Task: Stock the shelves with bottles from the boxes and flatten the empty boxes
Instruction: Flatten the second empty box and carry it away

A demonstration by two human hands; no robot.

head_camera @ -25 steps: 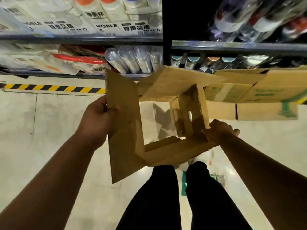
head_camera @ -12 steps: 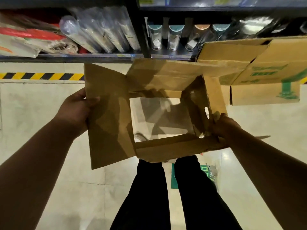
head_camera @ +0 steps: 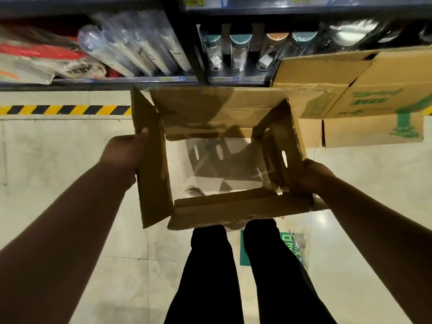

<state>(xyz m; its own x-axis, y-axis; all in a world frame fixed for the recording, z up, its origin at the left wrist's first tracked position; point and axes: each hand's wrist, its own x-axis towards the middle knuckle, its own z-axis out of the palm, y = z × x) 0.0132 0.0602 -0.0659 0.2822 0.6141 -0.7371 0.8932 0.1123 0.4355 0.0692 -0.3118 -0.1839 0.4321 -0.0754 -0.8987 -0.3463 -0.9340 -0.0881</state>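
I hold the box (head_camera: pixel 233 206) in the air over the floor (head_camera: pixel 46 160), one side in each of my hands, ready, I judge, to shear it flat. My left hand (head_camera: pixel 124 150) at 9 o'clock wraps the left flap, thumb over its edge. My right hand (head_camera: pixel 311 176) at 3 o'clock clutches the right wall, fingers seemingly tucked behind the cardboard. The box holds nothing: both ends gape and the floor shows through. Bottles (head_camera: pixel 238 52) stand on the shelf (head_camera: pixel 233 79) at 12 o'clock. A second box (head_camera: pixel 374 99) sits at 2 o'clock, contents hidden.
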